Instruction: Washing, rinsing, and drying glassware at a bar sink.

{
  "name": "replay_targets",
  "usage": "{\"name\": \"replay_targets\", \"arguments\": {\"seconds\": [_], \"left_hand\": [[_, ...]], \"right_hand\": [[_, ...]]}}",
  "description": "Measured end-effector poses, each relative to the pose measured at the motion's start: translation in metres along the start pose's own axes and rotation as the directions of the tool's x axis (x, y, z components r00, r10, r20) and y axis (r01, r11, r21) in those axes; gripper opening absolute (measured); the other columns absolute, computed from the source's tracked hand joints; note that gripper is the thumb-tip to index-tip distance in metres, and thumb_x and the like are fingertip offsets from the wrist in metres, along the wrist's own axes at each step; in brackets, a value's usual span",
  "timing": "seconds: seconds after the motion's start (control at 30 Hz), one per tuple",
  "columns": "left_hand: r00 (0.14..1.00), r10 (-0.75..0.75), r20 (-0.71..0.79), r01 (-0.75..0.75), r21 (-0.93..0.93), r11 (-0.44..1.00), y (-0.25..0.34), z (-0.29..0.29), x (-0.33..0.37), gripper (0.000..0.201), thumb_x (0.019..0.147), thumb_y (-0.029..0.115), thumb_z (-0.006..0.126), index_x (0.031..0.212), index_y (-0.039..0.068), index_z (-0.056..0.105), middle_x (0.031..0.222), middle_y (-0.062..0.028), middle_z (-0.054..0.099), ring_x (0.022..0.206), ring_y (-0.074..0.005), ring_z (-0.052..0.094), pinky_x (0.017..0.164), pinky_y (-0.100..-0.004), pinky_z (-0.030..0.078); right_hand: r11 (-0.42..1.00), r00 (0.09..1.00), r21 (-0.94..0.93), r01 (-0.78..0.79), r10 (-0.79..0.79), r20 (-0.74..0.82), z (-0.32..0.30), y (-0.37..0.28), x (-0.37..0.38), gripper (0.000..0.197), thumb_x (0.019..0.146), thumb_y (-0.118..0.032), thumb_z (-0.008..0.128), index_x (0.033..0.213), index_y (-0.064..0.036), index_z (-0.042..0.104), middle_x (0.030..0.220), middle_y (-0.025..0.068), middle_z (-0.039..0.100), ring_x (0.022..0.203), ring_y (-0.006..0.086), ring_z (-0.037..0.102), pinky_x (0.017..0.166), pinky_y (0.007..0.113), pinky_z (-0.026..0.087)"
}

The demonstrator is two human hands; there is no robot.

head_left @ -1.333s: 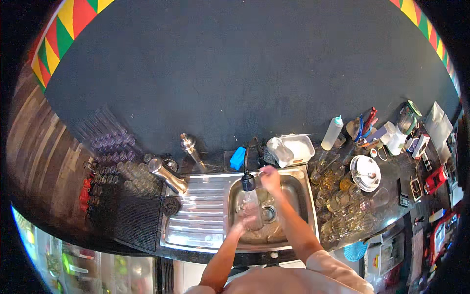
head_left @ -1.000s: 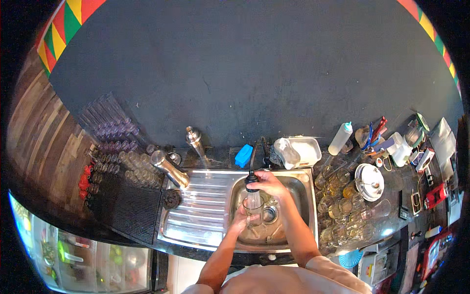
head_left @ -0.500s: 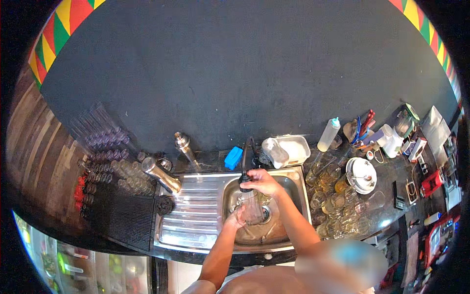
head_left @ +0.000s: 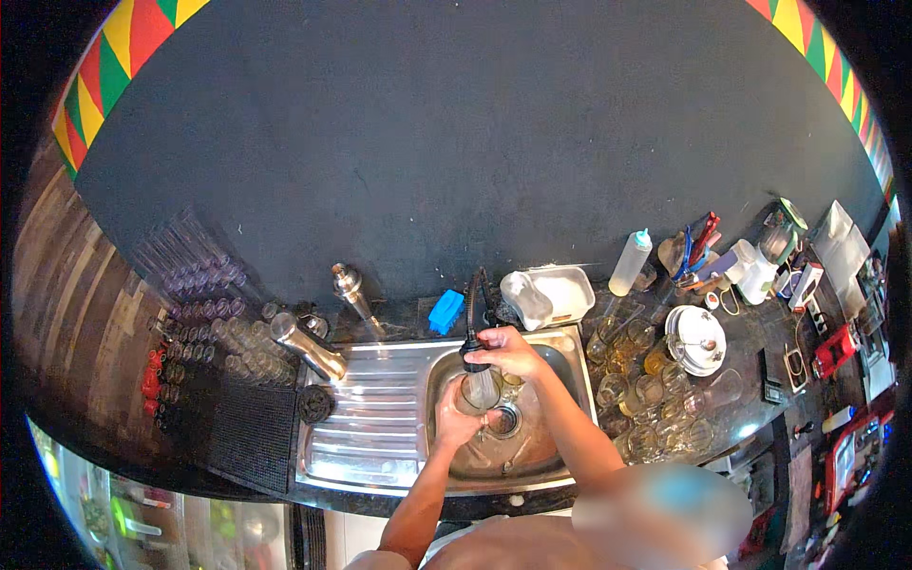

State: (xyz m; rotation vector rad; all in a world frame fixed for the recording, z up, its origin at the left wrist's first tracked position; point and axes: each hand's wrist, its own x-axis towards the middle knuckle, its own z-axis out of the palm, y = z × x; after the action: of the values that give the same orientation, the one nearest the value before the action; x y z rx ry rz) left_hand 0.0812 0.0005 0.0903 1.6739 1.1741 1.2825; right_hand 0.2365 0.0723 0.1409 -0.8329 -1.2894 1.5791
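Glass in the sink: the glass (head_left: 478, 391) is held up over the left part of the steel sink (head_left: 532, 451), right under the faucet head and beside the drain (head_left: 506, 419).
Left hand: the glass is gripped from its lower left side by the left hand (head_left: 460, 418), with a fingertip showing round the near side.
Right hand: the black faucet head (head_left: 469, 350) is grasped by the right hand (head_left: 508, 351), so neither of the hands is free.
Slip risk: probably the big one tbh. If the glass is as wet as it looks, it could be lost from a single-handed grip and cracked on the steel.
Knock risk: the rim could be chipped if the faucet head is pushed down or the glass is lifted too far, since hardly any gap is seen.
Splash risk: what looks like water (head_left: 486, 380) could be sprayed onto the ribbed drainboard (head_left: 380, 427) if the faucet head is tipped sideways.
Glass mouth: seems to be pointed up at the faucet head.
Glass long axis: looks roughly upright, heavily foreshortened from above; the exact lean can't be told.
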Motion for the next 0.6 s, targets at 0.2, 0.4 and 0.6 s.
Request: {"name": "replay_targets", "arguments": {"seconds": [0.2, 0.4, 0.6], "left_hand": [[0.998, -0.059, 0.003, 0.057, 0.199, 0.978, 0.006, 0.003, -0.002, 0.082, 0.047, 0.022, 0.086, 0.115, 0.001, 0.046, 0.108, -0.0103, 0.055, 0.102, -0.0216, 0.052, 0.087, -0.0338, 0.042], [0.931, -0.321, 0.173, 0.363, -0.505, 0.783, -0.048, 0.015, -0.017, 0.053, 0.065, 0.012, 0.076, 0.109, 0.004, 0.049, 0.096, -0.0024, 0.056, 0.088, -0.0157, 0.054, 0.081, -0.0290, 0.043], [0.627, -0.586, 0.514, 0.693, -0.712, 0.117, -0.098, 0.023, -0.055, 0.034, 0.080, 0.026, 0.060, 0.106, 0.007, 0.051, 0.093, -0.0051, 0.058, 0.086, -0.0215, 0.056, 0.077, -0.0371, 0.047]], "right_hand": [[0.995, 1.000, -0.096, -0.008, 0.005, -0.028, 0.000, 0.000, -0.002, 0.019, 0.074, -0.009, 0.069, 0.089, 0.0011, 0.062, 0.081, 0.0006, 0.061, 0.073, 0.0070, 0.055, 0.064, 0.023, 0.045], [0.996, 0.991, -0.081, -0.046, 0.036, -0.130, -0.012, 0.007, -0.006, 0.019, 0.079, -0.019, 0.065, 0.087, -0.0023, 0.062, 0.081, 0.0024, 0.062, 0.069, 0.0081, 0.055, 0.062, 0.024, 0.045], [0.981, 0.834, 0.173, -0.093, 0.171, -0.524, -0.056, 0.072, -0.016, 0.020, 0.085, -0.025, 0.054, 0.079, -0.0063, 0.059, 0.057, -0.0004, 0.051, 0.057, 0.0095, 0.051, 0.048, 0.025, 0.042]]}}
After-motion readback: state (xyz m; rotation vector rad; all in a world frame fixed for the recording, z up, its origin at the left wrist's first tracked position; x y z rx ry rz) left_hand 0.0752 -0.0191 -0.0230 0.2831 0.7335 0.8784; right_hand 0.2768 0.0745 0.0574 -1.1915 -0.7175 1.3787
